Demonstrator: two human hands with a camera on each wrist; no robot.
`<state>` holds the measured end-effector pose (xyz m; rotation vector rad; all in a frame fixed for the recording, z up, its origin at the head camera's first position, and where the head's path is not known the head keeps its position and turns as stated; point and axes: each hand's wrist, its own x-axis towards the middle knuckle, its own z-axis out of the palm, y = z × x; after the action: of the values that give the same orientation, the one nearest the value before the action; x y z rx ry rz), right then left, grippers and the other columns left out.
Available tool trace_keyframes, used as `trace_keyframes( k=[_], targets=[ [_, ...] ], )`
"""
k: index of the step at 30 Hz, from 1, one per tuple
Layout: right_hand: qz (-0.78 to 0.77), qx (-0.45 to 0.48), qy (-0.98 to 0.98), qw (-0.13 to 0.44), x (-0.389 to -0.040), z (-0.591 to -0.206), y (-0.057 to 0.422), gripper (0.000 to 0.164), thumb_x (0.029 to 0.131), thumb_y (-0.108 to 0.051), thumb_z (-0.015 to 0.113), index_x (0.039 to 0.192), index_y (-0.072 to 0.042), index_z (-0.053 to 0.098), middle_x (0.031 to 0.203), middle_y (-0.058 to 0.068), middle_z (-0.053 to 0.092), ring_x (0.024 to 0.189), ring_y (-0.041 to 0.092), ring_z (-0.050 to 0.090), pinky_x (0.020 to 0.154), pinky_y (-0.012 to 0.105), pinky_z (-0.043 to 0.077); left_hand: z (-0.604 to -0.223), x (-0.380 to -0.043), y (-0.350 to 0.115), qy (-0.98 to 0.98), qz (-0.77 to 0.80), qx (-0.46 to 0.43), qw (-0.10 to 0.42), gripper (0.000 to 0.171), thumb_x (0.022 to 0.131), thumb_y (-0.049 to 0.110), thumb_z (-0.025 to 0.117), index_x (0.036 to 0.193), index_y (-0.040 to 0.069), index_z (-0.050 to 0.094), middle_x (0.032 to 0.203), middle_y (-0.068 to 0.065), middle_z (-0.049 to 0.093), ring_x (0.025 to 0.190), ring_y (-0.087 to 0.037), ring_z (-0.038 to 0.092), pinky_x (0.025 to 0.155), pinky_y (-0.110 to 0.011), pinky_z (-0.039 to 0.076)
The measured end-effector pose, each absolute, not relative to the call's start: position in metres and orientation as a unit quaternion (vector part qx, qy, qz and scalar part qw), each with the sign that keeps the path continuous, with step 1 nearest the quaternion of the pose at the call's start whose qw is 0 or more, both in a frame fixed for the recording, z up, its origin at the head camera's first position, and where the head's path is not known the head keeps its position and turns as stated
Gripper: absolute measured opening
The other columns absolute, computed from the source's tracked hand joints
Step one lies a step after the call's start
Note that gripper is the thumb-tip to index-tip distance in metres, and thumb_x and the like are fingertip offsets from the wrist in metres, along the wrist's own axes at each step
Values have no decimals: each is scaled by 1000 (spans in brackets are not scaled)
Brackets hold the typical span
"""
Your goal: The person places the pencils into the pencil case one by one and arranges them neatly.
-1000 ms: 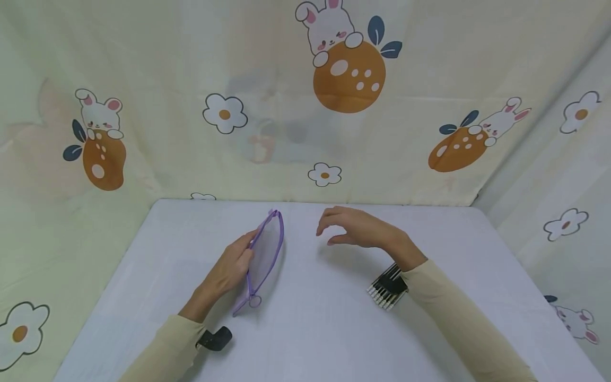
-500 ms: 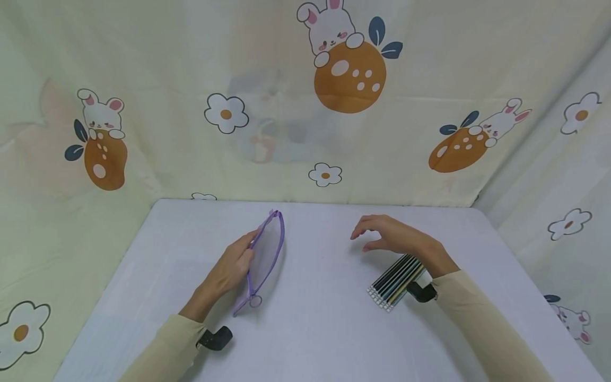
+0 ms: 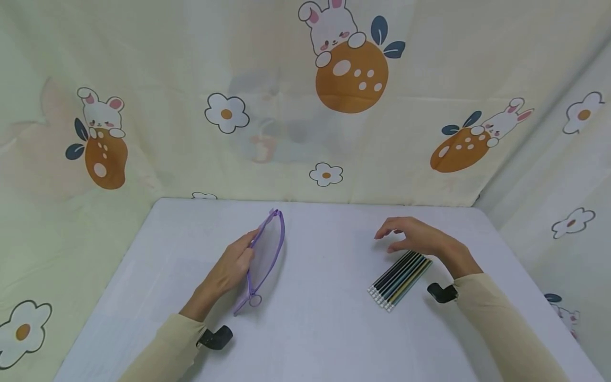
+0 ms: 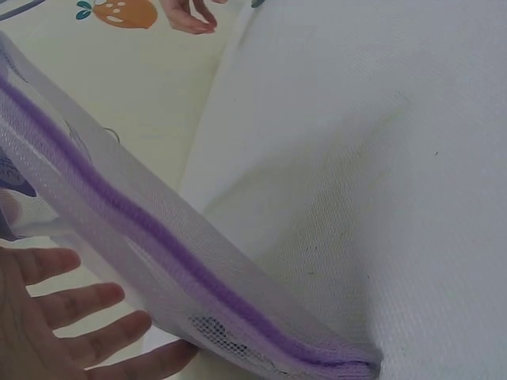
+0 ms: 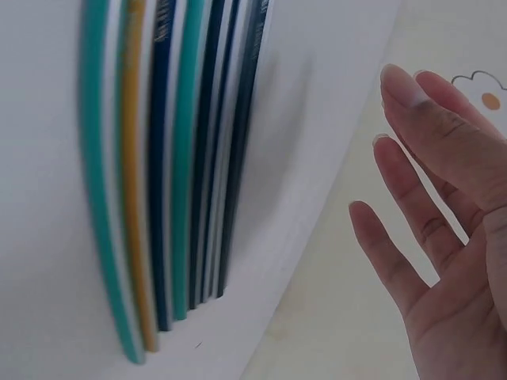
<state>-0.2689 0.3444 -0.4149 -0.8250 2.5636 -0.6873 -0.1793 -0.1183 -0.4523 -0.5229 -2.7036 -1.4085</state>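
My left hand (image 3: 229, 269) pinches one side of a translucent mesh pouch with a purple edge (image 3: 282, 233), its mouth spread apart and a small ring at its near end. In the left wrist view the pouch's purple zipper band (image 4: 170, 241) runs slantwise across, with fingers lying along the mesh; the thumb is hidden. Several pencils (image 3: 400, 281) lie side by side in a flat row on the table. Over their far ends hovers my right hand (image 3: 422, 237), fingers loosely bent and holding nothing. The right wrist view shows it apart from the pencils (image 5: 181, 182).
A white-covered table (image 3: 315, 329) spans the space beneath both hands. Behind it and at both sides hangs a pale curtain (image 3: 277, 53) printed with rabbits, oranges and flowers. Each wrist carries a small black camera piece.
My right hand has moved right and slightly nearer, uncovering most of the pencils that the hand and its wrist camera hid. The left hand and the pouch stay put.
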Motion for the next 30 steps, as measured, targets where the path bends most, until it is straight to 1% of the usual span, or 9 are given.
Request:
trace_keyframes(
  k=[4, 8, 12, 16, 19, 24, 27, 30],
  targets=[
    [-241, -280, 911, 185, -267, -419, 355, 37, 87, -6, 78, 123, -14, 72, 122, 5, 69, 121, 33, 57, 104, 59, 44, -452, -179, -119, -873, -457, -168, 22, 57, 99, 12, 33, 153, -4, 39, 154, -23, 44, 142, -42, 41, 117, -55, 31],
    [-230, -272, 917, 181, -264, -423, 365, 37, 87, -5, 77, 123, -13, 71, 122, 3, 69, 120, 30, 59, 104, 58, 45, -452, -180, -120, -872, -458, -170, 21, 57, 99, 12, 32, 153, -3, 39, 155, -23, 44, 142, -42, 41, 117, -55, 31],
    [-228, -273, 918, 177, -264, -427, 371, 36, 86, -4, 78, 121, -11, 72, 120, 4, 70, 118, 30, 60, 104, 57, 45, -452, -181, -120, -873, -457, -172, 24, 57, 99, 12, 33, 153, -2, 39, 154, -23, 45, 142, -42, 42, 116, -55, 32],
    [-224, -266, 921, 178, -264, -430, 373, 34, 87, -5, 77, 120, -13, 72, 119, 2, 69, 116, 29, 60, 103, 55, 47, -451, -181, -120, -872, -458, -169, 24, 57, 99, 12, 33, 154, -2, 39, 154, -23, 45, 141, -42, 42, 116, -56, 32],
    [-216, -269, 922, 178, -264, -432, 373, 33, 87, -5, 77, 120, -13, 72, 117, 1, 69, 113, 28, 61, 101, 55, 48, -451, -181, -121, -872, -460, -166, 19, 57, 99, 13, 33, 154, -2, 39, 154, -23, 45, 141, -43, 43, 116, -56, 32],
    [-207, -274, 923, 174, -264, -436, 372, 33, 85, -5, 79, 117, -12, 73, 113, 2, 68, 108, 26, 61, 98, 53, 50, -452, -180, -121, -873, -460, -162, 15, 57, 99, 13, 34, 153, -3, 39, 154, -24, 45, 141, -43, 43, 116, -55, 32],
    [-197, -264, 927, 181, -264, -439, 370, 30, 85, -3, 78, 112, -16, 75, 109, -1, 67, 105, 23, 61, 98, 49, 51, -453, -179, -121, -872, -461, -163, 17, 57, 99, 13, 34, 153, -3, 39, 154, -24, 45, 141, -43, 42, 116, -56, 32],
    [-187, -269, 926, 188, -265, -439, 369, 26, 86, 1, 76, 103, -18, 77, 104, -3, 66, 102, 20, 60, 95, 47, 52, -453, -179, -121, -869, -466, -166, 20, 57, 99, 12, 34, 153, -3, 39, 154, -24, 45, 140, -43, 43, 115, -56, 33]
  ],
)
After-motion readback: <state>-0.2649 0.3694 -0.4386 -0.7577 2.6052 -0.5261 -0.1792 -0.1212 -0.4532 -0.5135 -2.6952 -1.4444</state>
